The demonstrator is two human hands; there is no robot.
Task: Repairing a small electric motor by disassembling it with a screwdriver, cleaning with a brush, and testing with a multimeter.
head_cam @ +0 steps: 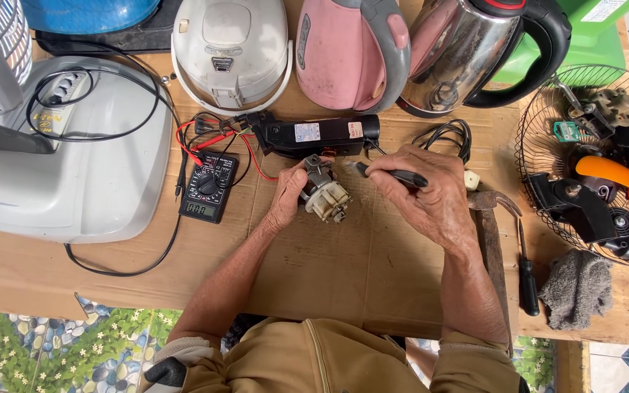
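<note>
Motor, small and grey-white (324,195), is the thing in work: the left hand (287,198) is closed around its side and lifts it a little above the cardboard sheet (343,255) that covers the middle of the workbench. It is held tilted, so that its open end faces the tool. The right hand (431,191) is closed on a dark-handled tool (391,175), gripped like a pen, and its tip is just beside the top of the motor, probably to reach a small part there.

Just behind the hands lies a long black housing (322,135) with red and black leads (216,142) that run to a multimeter (209,188), placed near for easy reading. Along the far edge stand a white rice cooker (231,51), a pink kettle (351,51) and a steel kettle (475,51).

At the right edge a wire fan guard (540,138) lies like a basket; in it are black motor parts and an orange fan blade (620,178). Beside it lie a hammer (491,233), a screwdriver (528,280) and a grey rag (578,287). At the left edge rests a white fan base (74,160).
</note>
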